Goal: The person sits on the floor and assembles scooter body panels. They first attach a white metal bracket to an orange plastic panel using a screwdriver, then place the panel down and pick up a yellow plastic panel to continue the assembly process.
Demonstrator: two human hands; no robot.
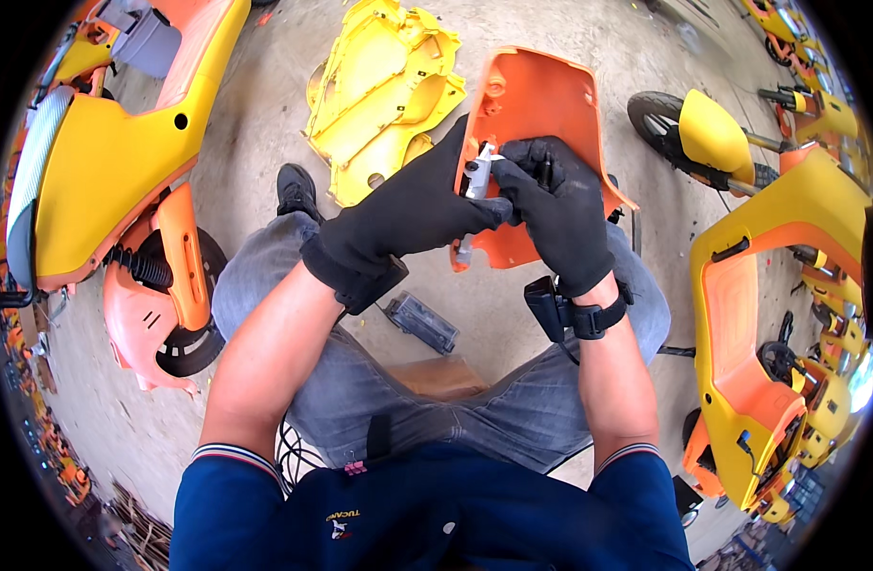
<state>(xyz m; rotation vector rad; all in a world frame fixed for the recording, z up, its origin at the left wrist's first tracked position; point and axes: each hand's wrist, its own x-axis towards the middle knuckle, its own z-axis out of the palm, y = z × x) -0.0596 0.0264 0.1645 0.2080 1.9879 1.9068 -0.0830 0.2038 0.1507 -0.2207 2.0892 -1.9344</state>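
An orange curved plastic panel [541, 95], hollow side toward me, is raised in front of my knees. Along its left edge sits a small silver-grey fitting [478, 173] with a whitish upper end. My left hand [413, 205], in a black glove, grips that edge, its thumb stretched below the fitting and some fingers hidden behind the panel. My right hand [555, 205], also gloved in black, is inside the panel's hollow with fingers curled and tips pinched by the fitting. A thin dark shape shows among those fingers; I cannot make out what it is.
A yellow plastic shell [384, 95] lies on the concrete floor ahead. One yellow-and-orange scooter [113, 181] stands at my left, another scooter [741, 247] at my right. A dark grey box-shaped object [422, 322] lies between my legs. More scooters line the right rim.
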